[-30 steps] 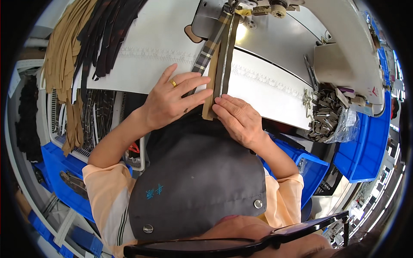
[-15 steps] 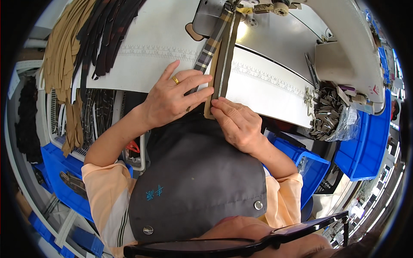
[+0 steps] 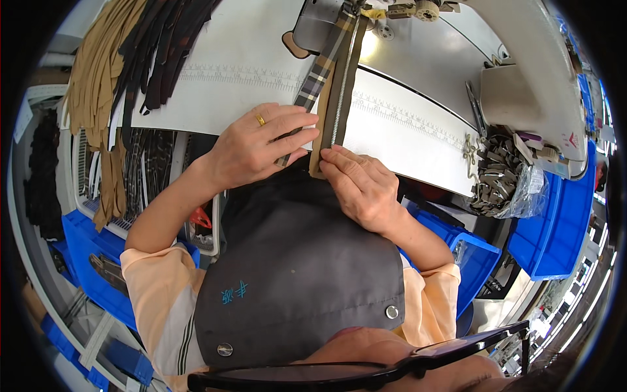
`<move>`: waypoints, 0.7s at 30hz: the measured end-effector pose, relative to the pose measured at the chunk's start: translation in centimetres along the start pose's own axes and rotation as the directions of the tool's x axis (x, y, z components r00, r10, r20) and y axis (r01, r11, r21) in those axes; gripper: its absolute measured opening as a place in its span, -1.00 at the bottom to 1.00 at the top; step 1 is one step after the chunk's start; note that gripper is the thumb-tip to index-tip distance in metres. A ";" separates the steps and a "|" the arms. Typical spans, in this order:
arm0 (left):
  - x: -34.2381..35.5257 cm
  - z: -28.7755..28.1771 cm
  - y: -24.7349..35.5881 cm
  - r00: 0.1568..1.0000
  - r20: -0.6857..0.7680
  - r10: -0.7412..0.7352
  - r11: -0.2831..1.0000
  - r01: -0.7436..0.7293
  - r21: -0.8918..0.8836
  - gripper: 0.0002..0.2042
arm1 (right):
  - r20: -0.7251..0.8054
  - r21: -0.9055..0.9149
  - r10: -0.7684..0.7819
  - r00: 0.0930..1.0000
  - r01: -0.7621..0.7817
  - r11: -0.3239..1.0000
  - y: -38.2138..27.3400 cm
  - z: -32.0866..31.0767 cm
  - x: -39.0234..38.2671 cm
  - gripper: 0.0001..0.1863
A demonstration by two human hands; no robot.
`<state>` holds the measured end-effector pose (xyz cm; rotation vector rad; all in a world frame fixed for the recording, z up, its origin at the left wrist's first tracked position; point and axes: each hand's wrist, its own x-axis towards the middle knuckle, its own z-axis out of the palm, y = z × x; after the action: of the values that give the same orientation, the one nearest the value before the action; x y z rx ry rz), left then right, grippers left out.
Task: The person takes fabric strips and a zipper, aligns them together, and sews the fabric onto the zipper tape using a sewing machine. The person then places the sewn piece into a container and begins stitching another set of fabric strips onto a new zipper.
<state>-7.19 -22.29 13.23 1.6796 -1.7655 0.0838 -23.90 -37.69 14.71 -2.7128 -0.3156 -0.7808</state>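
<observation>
A dark brown zipper tape (image 3: pixel 347 85) with silver teeth runs from the sewing machine's needle area down to the table's near edge. Beneath its left side lies a tan fabric strip (image 3: pixel 323 140). My right hand (image 3: pixel 362 186) pinches the near end of the zipper, thumb and fingers closed together. Left of the zipper, a plaid strip (image 3: pixel 315 81) slants down from the machine. My left hand (image 3: pixel 264 144), with a gold ring on one finger, has the plaid strip held among its fingers, and the strip's lower end shows below them. The fingertips hide part of that strip.
The sewing machine (image 3: pixel 555 72) arches over the right of the white worktable (image 3: pixel 222 98), which carries printed rulers. Tan strips (image 3: pixel 98 78) and dark strips (image 3: pixel 157 52) hang at the left. Tweezers (image 3: pixel 475 108) and a plastic bag of small dark pieces (image 3: pixel 506 179) lie right. Blue bins (image 3: pixel 555 222) stand beyond.
My left hand's raised index finger has come down and its fingers have drawn together over the plaid strip. The right hand and zipper stay nearly in place.
</observation>
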 end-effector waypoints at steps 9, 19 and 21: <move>-0.2 -0.7 0.1 0.996 -0.036 -0.085 0.995 0.083 -0.052 -0.66 | 0.022 -0.044 -0.041 0.999 0.042 0.998 -0.1 -0.2 0.0 -0.84; 1.5 1.0 2.4 0.995 -0.102 -0.003 0.989 0.018 0.147 -0.80 | 0.011 -0.032 -0.009 1.000 0.009 0.999 -0.4 -0.2 -0.1 -0.85; 1.5 1.3 2.3 0.995 -0.101 -0.022 0.988 0.037 0.147 -0.81 | 0.003 -0.029 -0.022 1.000 0.022 0.999 -0.3 -0.2 -0.1 -0.86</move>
<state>-9.73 -23.79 13.95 1.7745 -1.6952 0.2872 -24.15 -37.49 14.89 -2.7422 -0.3384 -0.7935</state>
